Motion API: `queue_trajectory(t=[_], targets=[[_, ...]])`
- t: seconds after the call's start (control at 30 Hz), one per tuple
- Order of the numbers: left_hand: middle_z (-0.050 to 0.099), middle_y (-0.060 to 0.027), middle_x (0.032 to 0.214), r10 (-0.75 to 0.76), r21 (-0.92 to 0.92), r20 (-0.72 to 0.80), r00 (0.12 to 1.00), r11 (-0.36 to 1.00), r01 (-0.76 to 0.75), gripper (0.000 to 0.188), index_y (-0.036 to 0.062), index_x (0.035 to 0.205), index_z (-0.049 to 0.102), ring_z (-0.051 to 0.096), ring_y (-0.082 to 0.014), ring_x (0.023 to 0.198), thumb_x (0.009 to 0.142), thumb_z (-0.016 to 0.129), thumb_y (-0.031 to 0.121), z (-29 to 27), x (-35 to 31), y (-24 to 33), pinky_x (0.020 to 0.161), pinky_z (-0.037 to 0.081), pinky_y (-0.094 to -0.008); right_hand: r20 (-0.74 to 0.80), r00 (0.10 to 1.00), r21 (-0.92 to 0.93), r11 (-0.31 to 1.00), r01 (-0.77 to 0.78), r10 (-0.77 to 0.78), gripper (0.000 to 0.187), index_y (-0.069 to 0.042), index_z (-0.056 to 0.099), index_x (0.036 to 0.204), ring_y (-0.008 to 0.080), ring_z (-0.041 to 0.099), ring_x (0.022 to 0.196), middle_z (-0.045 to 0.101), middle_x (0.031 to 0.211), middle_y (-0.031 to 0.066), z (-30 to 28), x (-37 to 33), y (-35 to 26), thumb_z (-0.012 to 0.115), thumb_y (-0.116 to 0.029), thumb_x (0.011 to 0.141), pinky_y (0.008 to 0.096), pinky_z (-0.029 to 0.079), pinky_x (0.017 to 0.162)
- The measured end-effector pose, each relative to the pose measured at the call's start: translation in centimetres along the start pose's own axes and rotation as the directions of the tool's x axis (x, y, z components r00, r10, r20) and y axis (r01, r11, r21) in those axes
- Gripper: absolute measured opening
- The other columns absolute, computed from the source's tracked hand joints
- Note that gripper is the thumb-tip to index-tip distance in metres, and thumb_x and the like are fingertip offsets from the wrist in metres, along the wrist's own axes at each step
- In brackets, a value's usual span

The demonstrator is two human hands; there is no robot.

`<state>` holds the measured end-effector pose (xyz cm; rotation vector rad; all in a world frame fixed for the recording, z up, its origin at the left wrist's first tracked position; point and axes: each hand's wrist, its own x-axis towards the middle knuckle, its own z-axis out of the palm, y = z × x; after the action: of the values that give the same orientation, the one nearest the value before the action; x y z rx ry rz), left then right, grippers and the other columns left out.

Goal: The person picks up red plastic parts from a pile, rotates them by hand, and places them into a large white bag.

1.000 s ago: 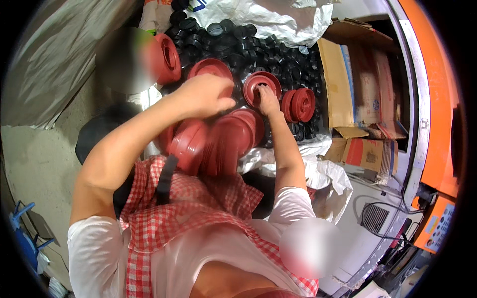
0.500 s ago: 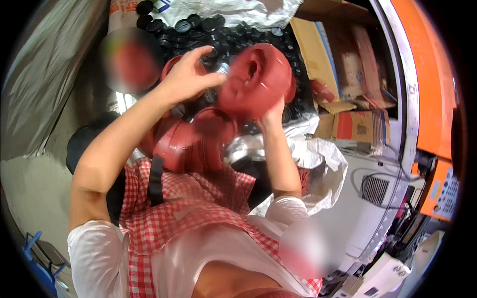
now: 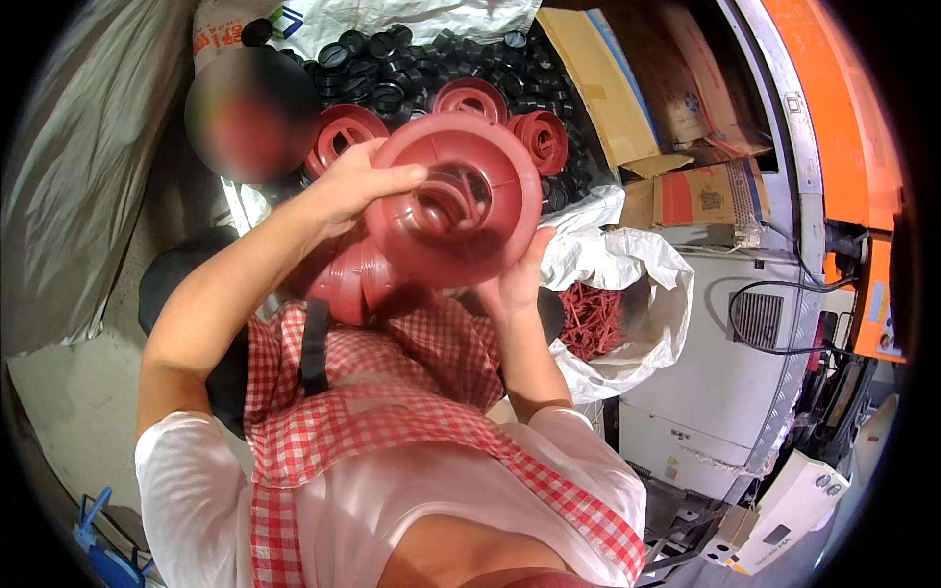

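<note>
Both my hands hold a round red plastic part (image 3: pixel 495 240), bowl-shaped, with a wide smooth rim and a ringed hole inside. My left hand (image 3: pixel 345 191) grips its left edge, the thumb lying over the rim. From the lower right my right hand (image 3: pixel 515 279) supports it, its fingers partly hidden behind the wall. Below, another red plastic part (image 3: pixel 343 279) with ridged sides rests at my lap, partly covered by the held one. Three more red parts, one at the left (image 3: pixel 343 132), one in the middle (image 3: pixel 470 96) and one at the right (image 3: pixel 542 142), lie beyond my hands.
A heap of black round caps (image 3: pixel 387 71) spreads behind the red parts. To the right stand a white sack (image 3: pixel 647 358) with red plastic strips (image 3: pixel 588 318), cardboard boxes (image 3: pixel 701 196), a pale cabinet (image 3: pixel 711 392) and an orange machine (image 3: pixel 823 108).
My left hand, apart from the red part before, now grips its rim. The part has come nearer and turned, its wide opening now facing me. My view has shifted slightly.
</note>
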<state>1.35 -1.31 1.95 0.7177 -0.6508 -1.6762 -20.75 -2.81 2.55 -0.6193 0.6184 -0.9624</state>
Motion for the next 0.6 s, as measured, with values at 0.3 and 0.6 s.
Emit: queue_trajectory(t=[0.3, 0.6], targets=[[0.063, -0.0085, 0.103, -0.089, 0.014, -0.087, 0.992, 0.996, 0.090, 0.044, -0.0010, 0.118, 0.054, 0.063, -0.0155, 0.090, 0.083, 0.066, 0.023, -1.7, -0.1, 2.1, 0.081, 0.053, -0.0306, -0.388, 0.692, -0.747, 0.647, 0.151, -0.609, 0.025, -0.006, 0.054, 0.109, 0.0077, 0.054, 0.064, 0.059, 0.088, 0.0017, -9.7, -3.6, -9.0, 0.064, -0.008, 0.086, 0.0230, 0.046, 0.055], [0.051, -0.0245, 0.122, -0.121, 0.608, -0.376, 0.919, 0.716, 0.343, 0.081, -0.0078, 0.135, 0.028, 0.056, -0.0261, 0.107, 0.072, 0.070, 0.021, 2.0, 1.5, -6.6, 0.083, 0.049, -0.0331, -0.130, 0.624, -0.525, -0.480, -0.703, -0.771, 0.080, -0.003, 0.039, 0.136, 0.0442, 0.025, 0.131, 0.026, 0.143, 0.0284, -25.7, -12.9, -17.0, 0.075, -0.033, 0.071, 0.0515, 0.022, 0.107]])
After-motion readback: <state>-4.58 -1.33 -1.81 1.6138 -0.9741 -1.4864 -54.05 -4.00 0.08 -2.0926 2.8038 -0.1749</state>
